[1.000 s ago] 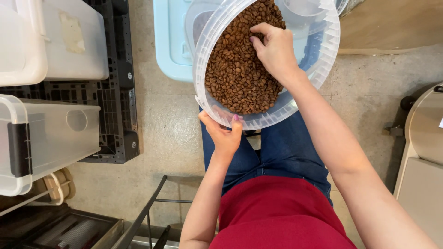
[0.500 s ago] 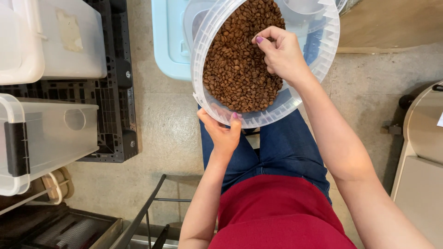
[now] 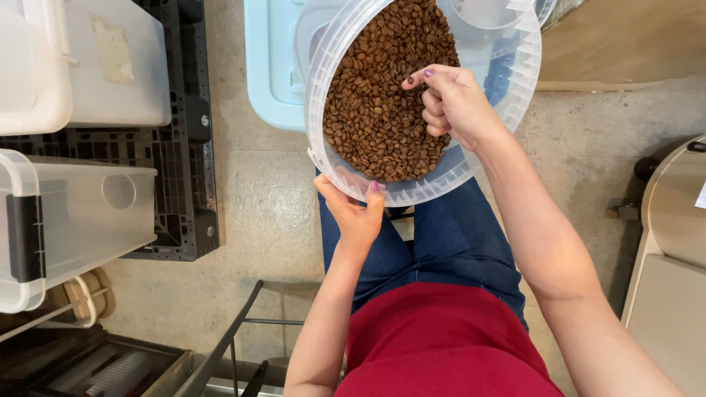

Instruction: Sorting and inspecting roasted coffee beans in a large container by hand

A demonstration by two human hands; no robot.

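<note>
Seen from above: round translucent white plastic bucket [image 3: 515, 81] tilted toward the viewer over the lap, part-filled with brown roasted coffee beans [image 3: 375, 110]. Left hand [image 3: 357, 213] clasped under and around the near rim of the bucket, thumb up over the edge, fingers beneath and mostly hidden, propping it. Right hand [image 3: 456, 103] inside the bucket just above the bean pile, fingers curled in, thumb and forefinger pressed together on a single dark bean [image 3: 410, 79] at the fingertips; the remaining fingers folded against the palm. Painted nails on both hands. Beans heaped against the lower left wall of the bucket, bare plastic showing at its right side. Beneath the bucket, blue jeans [image 3: 448, 235] and a red top [image 3: 441, 345]. Behind the bucket, touching or just beside it, a pale blue plastic bin [image 3: 268, 66]. Farther left, well apart, clear and white plastic storage boxes [image 3: 81, 213] resting on a black plastic pallet [image 3: 187, 176]. Grey concrete floor [image 3: 272, 198] between pallet and legs. At the right edge, part of a beige metal machine [image 3: 673, 242]. At the bottom left, a dark metal frame [image 3: 228, 345].
</note>
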